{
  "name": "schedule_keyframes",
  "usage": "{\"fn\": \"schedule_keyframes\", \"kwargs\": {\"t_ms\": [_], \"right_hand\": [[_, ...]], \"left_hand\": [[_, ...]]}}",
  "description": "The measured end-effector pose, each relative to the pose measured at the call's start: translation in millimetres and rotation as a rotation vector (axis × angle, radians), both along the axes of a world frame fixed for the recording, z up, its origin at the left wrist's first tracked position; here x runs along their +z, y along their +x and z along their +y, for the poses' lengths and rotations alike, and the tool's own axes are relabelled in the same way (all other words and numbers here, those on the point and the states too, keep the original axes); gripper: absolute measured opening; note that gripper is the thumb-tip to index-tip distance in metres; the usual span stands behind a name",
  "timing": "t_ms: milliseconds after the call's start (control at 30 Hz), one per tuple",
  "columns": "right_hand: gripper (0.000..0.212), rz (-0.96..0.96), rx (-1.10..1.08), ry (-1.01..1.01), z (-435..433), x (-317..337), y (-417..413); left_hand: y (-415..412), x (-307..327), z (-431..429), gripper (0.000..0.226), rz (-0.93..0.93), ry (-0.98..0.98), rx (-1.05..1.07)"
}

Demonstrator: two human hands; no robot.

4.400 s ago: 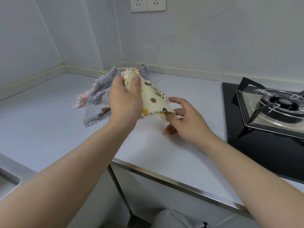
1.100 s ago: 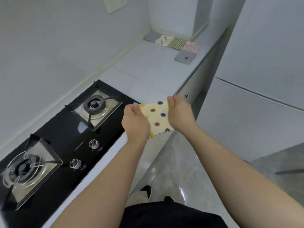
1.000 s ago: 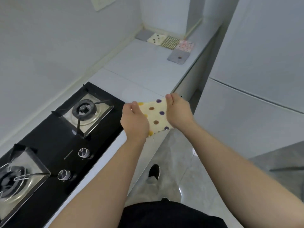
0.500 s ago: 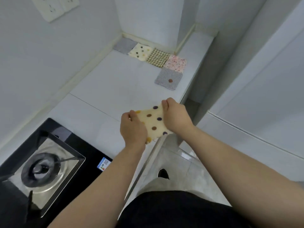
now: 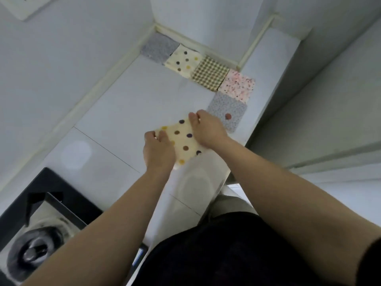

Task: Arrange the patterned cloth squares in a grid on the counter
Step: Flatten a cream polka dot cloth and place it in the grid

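Observation:
I hold a cream cloth square with coloured dots (image 5: 182, 140) stretched between both hands, just above the white counter (image 5: 115, 112). My left hand (image 5: 157, 150) pinches its left corner and my right hand (image 5: 208, 129) pinches its upper right corner. Several squares lie flat at the far end: a grey one (image 5: 159, 47), a cream dotted one (image 5: 183, 60), a brown checked one (image 5: 210, 73) and a pink speckled one (image 5: 238, 85) in a row along the wall. A grey square with a red dot (image 5: 231, 112) lies below the pink one, right beside my right hand.
A black gas hob (image 5: 41, 223) with a burner sits at the lower left. The counter's front edge (image 5: 224, 176) runs diagonally on the right, with a white cabinet face (image 5: 319, 120) beyond it. A wall socket (image 5: 26, 7) is at the top left.
I have carried the dotted square from the cloth pile past the hob to the far end of the counter. Over the last half second it came closer to the laid squares.

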State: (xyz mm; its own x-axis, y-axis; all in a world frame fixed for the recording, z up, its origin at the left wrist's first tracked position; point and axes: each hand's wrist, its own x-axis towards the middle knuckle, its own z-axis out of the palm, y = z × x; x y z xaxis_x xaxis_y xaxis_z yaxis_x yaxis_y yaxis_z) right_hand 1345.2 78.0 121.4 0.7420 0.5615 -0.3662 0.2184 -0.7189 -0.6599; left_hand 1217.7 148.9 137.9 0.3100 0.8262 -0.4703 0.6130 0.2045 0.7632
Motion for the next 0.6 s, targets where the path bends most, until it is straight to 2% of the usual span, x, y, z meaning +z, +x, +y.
{"fn": "schedule_keyframes", "kwargs": {"t_ms": [33,100,167,300,367,467,600], "right_hand": [[0.036,0.04,0.027,-0.014,14,-4,14],[0.026,0.14,0.101,-0.027,36,-11,42],[0.03,0.224,0.165,-0.019,53,-16,69],[0.036,0.141,0.203,-0.041,67,-25,103],[0.024,-0.02,0.231,-0.055,69,-35,117],[0.01,-0.208,0.301,-0.012,64,-49,138],[0.018,-0.246,0.335,-0.021,61,-62,159]], "left_hand": [[7,-2,12,0.026,0.001,-0.044,0.021],[20,-5,34,0.047,-0.019,-0.127,0.057],[35,-10,50,0.065,-0.024,-0.174,0.038],[66,-19,62,0.081,-0.033,-0.174,-0.107],[85,-27,68,0.081,-0.037,-0.203,-0.182],[107,-39,72,0.066,-0.034,-0.263,-0.257],[125,-53,75,0.063,-0.031,-0.31,-0.279]]}}
